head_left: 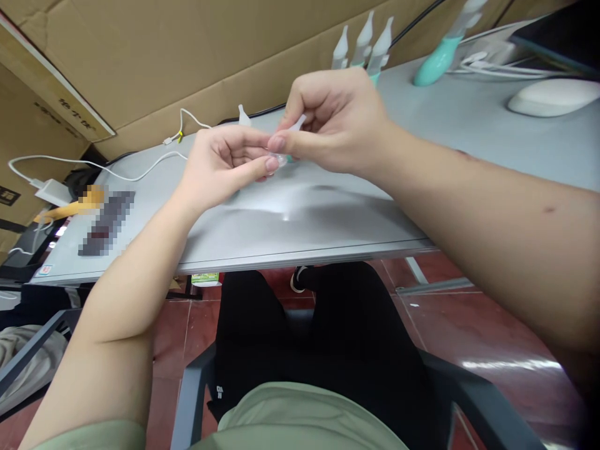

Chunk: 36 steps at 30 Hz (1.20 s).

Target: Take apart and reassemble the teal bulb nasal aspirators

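Cardboard walls [210, 56] back the grey metal table [328, 212]. Above the table, left hand [220, 162] and right hand [328, 125] both pinch a small translucent plastic nozzle tip [296, 123]; a teal part shows beneath. Steady grip advisable: keep fingertips close and aligned. Matching white nozzles [363, 40] stand behind.

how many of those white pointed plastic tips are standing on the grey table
4: three white pointed plastic tips stand in a row at the grey table's far edge, behind the right hand; one smaller tip stands behind the left hand. The hands may hide more.
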Each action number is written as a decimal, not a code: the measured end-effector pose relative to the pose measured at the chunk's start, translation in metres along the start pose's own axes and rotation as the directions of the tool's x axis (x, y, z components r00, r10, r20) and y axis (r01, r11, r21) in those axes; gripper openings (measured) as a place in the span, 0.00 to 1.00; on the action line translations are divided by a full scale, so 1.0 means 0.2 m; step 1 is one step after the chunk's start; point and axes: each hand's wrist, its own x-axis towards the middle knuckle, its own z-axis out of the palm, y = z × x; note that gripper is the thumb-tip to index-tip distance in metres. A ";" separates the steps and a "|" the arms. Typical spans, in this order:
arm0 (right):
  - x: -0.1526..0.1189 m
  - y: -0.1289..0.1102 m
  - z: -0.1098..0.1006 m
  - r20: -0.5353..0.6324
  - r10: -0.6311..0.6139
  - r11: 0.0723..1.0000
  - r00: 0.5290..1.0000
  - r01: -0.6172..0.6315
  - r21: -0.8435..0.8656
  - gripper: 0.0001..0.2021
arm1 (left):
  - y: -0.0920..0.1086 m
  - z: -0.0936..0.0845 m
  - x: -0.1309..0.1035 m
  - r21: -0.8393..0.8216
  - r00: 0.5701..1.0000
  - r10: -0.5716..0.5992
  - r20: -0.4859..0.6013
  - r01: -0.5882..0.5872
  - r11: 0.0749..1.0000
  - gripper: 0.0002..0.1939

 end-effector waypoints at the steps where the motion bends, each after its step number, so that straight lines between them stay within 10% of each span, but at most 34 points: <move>1: 0.00 0.00 -0.01 0.003 0.000 1.000 1.000 0.000 -0.012 0.28 | -0.01 -0.01 0.00 0.001 1.000 -0.008 -0.007 0.008 1.000 0.27; 9: 0.00 0.00 -0.05 0.126 0.134 0.985 0.983 -0.146 0.092 0.08 | -0.08 -0.09 0.02 0.060 0.997 0.043 -0.058 -0.040 0.997 0.28; 18: -0.01 0.01 0.04 0.115 0.154 0.987 0.981 -0.148 -0.057 0.05 | 0.03 -0.18 -0.02 0.172 0.996 -0.016 0.089 0.000 0.985 0.25; 26: 0.18 -0.12 0.05 0.303 0.197 0.917 0.932 -0.066 -0.393 0.10 | -0.02 -0.17 -0.07 0.247 0.997 0.069 -0.023 -0.061 0.967 0.24; 36: 0.10 -0.06 0.12 0.134 -0.079 0.932 0.988 0.121 -0.342 0.09 | 0.01 -0.19 -0.14 0.500 0.945 0.279 -0.168 -0.162 0.850 0.23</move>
